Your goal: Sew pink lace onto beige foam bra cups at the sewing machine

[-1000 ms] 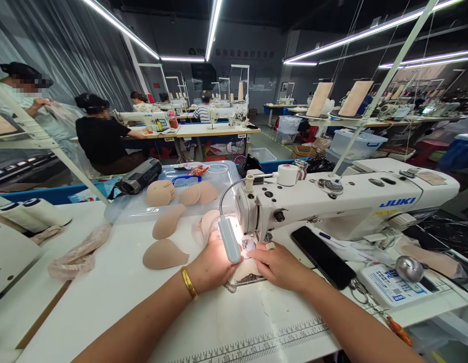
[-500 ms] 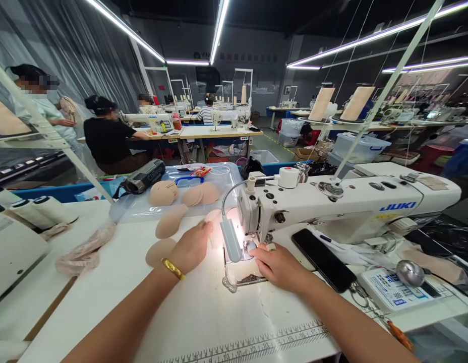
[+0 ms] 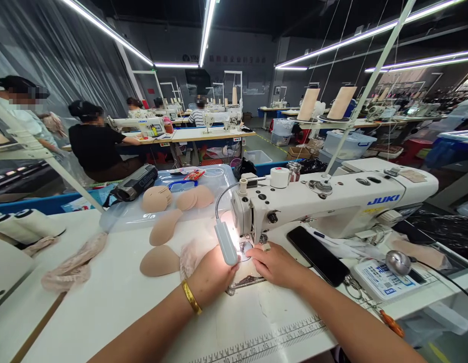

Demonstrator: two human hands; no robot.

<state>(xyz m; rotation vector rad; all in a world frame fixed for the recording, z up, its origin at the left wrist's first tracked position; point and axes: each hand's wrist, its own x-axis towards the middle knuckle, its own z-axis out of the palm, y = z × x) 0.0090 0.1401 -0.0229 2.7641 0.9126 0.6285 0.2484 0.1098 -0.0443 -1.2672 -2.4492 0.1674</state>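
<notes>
My left hand (image 3: pixel 215 275) is closed beside the needle area of the white sewing machine (image 3: pixel 305 201), its fingertips partly hidden by the grey clip-on lamp (image 3: pixel 226 243). A crumpled pale pink lace fabric (image 3: pixel 190 254) comes out from under that hand on its left side. My right hand (image 3: pixel 274 264) lies on the machine bed, its fingers bent and close together beside the presser foot (image 3: pixel 245 247); what they press on is hidden. Beige cup-shaped pads (image 3: pixel 160 259) lie to the left of my left hand.
More beige pads (image 3: pixel 196 197) rest on a clear plastic lid (image 3: pixel 122 219). A black phone (image 3: pixel 317 256), a white box (image 3: pixel 385 282) and a round metal object (image 3: pixel 398 262) lie right of my right hand. A printed ruler (image 3: pixel 272 340) runs along the front edge. Co-workers sit behind.
My left hand has come down and right, to the needle area, and the lace fabric now shows beside it. My right hand stays by the presser foot. The camera view has shifted slightly.
</notes>
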